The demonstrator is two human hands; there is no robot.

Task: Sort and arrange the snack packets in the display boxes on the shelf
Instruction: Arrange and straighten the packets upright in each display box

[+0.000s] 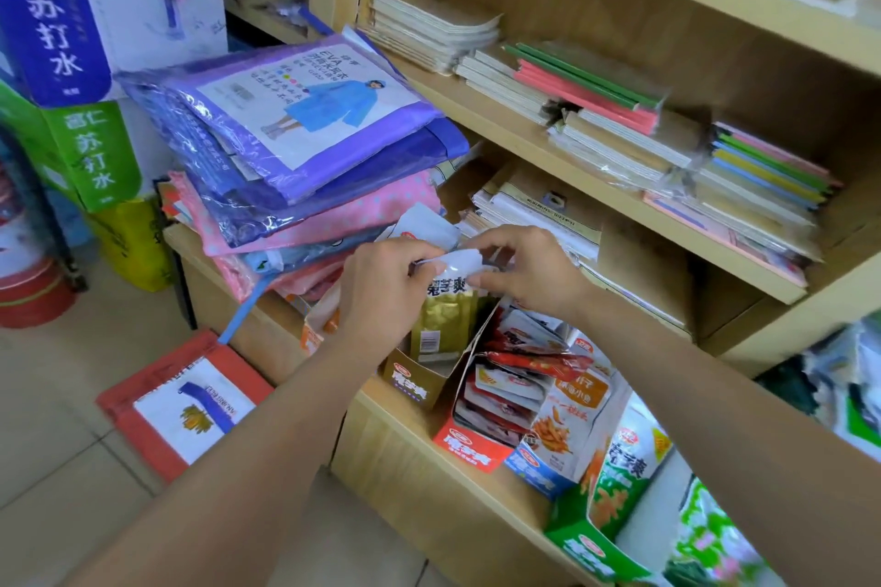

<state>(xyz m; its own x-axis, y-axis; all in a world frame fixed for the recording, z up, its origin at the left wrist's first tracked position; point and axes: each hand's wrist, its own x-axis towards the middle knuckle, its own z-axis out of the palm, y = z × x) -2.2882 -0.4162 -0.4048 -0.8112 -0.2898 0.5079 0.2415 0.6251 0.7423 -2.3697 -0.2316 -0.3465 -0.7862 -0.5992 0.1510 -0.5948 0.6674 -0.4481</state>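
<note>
**Gold packet held upright over gold display box**

Obscured: the left hand (381,296) covers the left edge of the gold packet (445,315). The packet's foot is sunk out of sight in the gold display box (414,379). An orange carton (310,338) left of that box is largely masked by the same hand. Far right of the box, green goods are too blurred to identify.

Orientation: the packet stands upright with its long axis vertical. Its barcode face is toward the camera and its silver top seam is uppermost. The left hand's thumb and curled fingers pinch the seam's left end. The right hand (529,272) pinches the right end, its other fingers curled.

Surroundings, relative to the gold box:
- Below left, a red pack (186,400) lies flat on the floor tiles.
- Above left, a stack of bagged raincoats (305,124) overhangs.
- Just beside it on the right is a red display box (469,443) crammed with red packets.
- Further right on the same shelf (405,458) are a blue box (538,472), then a green box (586,543).
- Above right, notebooks (596,110) are stacked on higher shelves.
</note>
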